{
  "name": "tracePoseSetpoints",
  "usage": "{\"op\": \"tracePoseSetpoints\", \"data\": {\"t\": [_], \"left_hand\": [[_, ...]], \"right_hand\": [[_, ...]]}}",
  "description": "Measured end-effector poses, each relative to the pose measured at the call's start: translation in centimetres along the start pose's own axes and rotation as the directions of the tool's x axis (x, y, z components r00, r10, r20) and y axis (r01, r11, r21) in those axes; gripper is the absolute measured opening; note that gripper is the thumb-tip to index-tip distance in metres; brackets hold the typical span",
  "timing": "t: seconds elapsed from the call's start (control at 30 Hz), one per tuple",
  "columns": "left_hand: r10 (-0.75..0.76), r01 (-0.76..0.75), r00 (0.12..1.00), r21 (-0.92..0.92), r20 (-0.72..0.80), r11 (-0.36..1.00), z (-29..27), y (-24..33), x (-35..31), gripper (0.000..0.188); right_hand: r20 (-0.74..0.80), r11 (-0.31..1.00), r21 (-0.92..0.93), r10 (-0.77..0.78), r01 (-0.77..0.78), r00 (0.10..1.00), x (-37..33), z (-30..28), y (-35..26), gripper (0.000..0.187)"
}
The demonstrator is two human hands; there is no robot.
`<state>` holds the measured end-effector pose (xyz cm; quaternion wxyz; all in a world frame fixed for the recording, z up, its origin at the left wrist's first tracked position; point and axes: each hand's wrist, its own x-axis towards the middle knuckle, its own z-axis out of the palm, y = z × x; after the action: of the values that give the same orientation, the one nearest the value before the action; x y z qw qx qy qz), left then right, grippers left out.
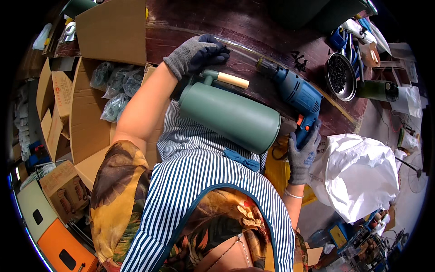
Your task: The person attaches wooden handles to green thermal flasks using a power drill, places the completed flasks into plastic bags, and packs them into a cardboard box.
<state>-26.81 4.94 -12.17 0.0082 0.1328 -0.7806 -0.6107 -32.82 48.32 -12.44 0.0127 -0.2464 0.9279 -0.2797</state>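
We see a blue power drill (301, 93) at the far side of the right hand (302, 156), which wraps its gloved fingers around the drill's grip just beside the orange trigger (300, 119). The drill's long axis slants from the right hand toward the left hand (199, 55), and its chuck and slim bit point that way. The left hand, also gloved, has curled fingers near the tip of the bit; we cannot tell whether they grasp it. Between the two hands we find a green cylindrical vessel (229, 115) on its side, its long axis running from just below the left wrist toward the right hand, with its pale wooden handle (233, 80) facing away from the body. We make out pale lettering on the back of the right glove, dark print on the white sack (358, 174) beside the right hand, and reddish print on a carton (68, 195) well to the left of the left arm. Beyond the drill, dark screws (299, 61) lie loose on the dark red table (199, 20), and more fill a round metal dish (347, 98).
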Motion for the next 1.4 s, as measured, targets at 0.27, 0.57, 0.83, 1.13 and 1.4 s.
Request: {"op": "tracePoseSetpoints", "data": {"t": [0.27,0.57,0.83,1.13,1.4], "left_hand": [[-0.392,0.37,0.917,-0.513,0.071,0.775,0.0,1.4,0.8,0.013],[-0.187,0.198,0.979,-0.163,0.082,0.967,-0.5,-0.6,2.4,0.008],[-0.236,0.225,0.972,-0.255,-0.014,0.94,0.8,1.7,2.1,0.006],[-0.194,0.199,0.977,-0.048,0.083,0.979,-0.4,0.9,3.2,0.011],[0.074,-0.042,0.984,0.19,-0.165,0.981,0.9,-1.2,2.8,0.023]], "right_hand": [[-0.005,0.992,0.116,0.06,-0.059,0.998,-0.5,-0.1,0.7,0.092],[-0.033,0.997,0.062,-0.038,0.04,0.999,-0.3,-0.1,1.0,0.093],[-0.019,0.994,0.107,0.014,-0.012,1.0,-0.3,-0.2,0.6,0.094],[-0.028,0.996,0.08,-0.036,0.038,0.999,-0.2,-0.2,0.7,0.09],[0.075,0.824,0.551,0.108,-0.132,0.991,1.8,0.8,2.6,0.093]]}}
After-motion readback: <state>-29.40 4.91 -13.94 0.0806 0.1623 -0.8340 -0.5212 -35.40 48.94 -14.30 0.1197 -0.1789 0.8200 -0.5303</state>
